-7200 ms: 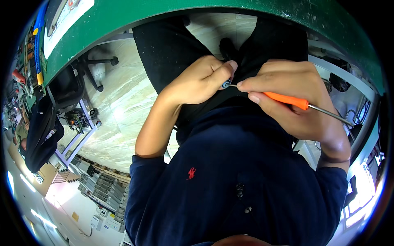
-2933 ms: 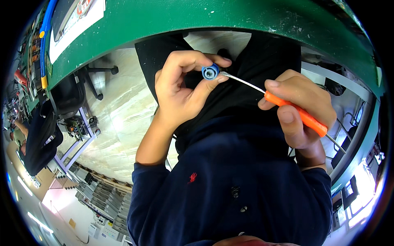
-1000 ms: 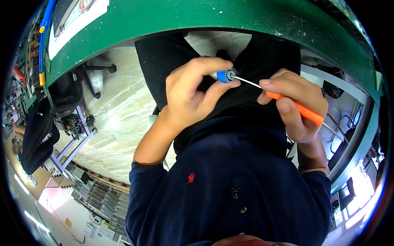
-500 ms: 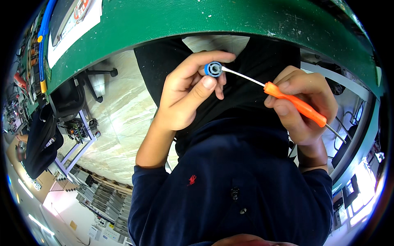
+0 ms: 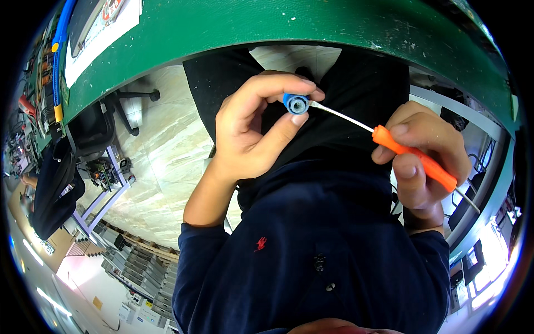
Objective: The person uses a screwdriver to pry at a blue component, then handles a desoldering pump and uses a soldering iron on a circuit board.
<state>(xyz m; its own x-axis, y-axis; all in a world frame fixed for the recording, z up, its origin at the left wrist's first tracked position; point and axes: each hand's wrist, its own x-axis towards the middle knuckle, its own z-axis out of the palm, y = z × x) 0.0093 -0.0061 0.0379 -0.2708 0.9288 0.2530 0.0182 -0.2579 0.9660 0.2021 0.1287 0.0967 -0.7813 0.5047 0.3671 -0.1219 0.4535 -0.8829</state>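
Table [image 5: 250, 23] ahead, chair [image 5: 92, 131] leftward; left hand [image 5: 247, 128] pinching blue cylinder [image 5: 296, 104], right hand [image 5: 439, 139] gripping screwdriver [image 5: 435, 169].

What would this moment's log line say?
left hand: pinching blue round part | right hand: holding orange screwdriver | screwdriver tip: beside part

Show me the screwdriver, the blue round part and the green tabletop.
Screwdriver [image 5: 434, 169], head view: on its orange handle.
Blue round part [image 5: 296, 104], head view: on its ringed end.
Green tabletop [image 5: 250, 26], head view: on its bare surface.
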